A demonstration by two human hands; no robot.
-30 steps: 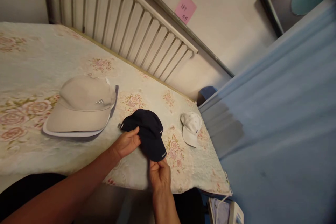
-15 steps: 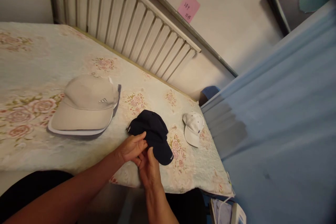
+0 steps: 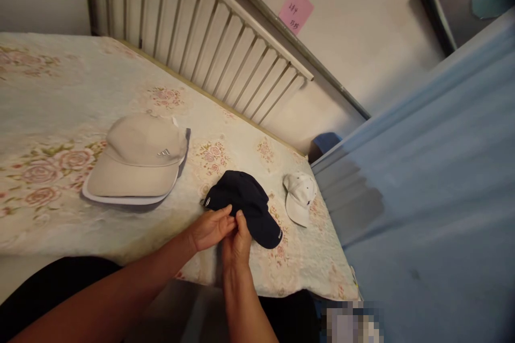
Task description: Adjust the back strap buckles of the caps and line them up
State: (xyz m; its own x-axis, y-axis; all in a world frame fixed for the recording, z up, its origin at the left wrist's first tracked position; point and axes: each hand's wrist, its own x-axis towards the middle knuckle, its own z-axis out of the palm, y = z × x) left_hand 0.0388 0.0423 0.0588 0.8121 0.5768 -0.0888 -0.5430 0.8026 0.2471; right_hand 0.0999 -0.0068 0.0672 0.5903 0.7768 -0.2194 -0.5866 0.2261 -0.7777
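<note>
A dark navy baseball cap (image 3: 241, 195) is held just above the floral bedspread, its brim pointing to the lower right. My left hand (image 3: 212, 228) grips its near edge, thumb on top and the other fingers partly under the cap. Close beside it, my right hand (image 3: 238, 241) pinches the same edge near the brim, thumb up. To the left lies a beige cap (image 3: 139, 147) with a small striped logo, stacked on a white-brimmed cap (image 3: 120, 200). A smaller white cap (image 3: 298, 198) rests on the bed to the right.
The floral bedspread (image 3: 72, 96) covers the bed in front of me. A pale slatted rail (image 3: 225, 37) runs along the wall behind it. Blue curtain (image 3: 422, 187) hangs along the right side. A pink note (image 3: 296, 10) is stuck on the wall.
My right hand has shifted up along the navy cap's edge, closer to my left hand. The cap has turned slightly, its brim swinging to the right. The view has shifted a little.
</note>
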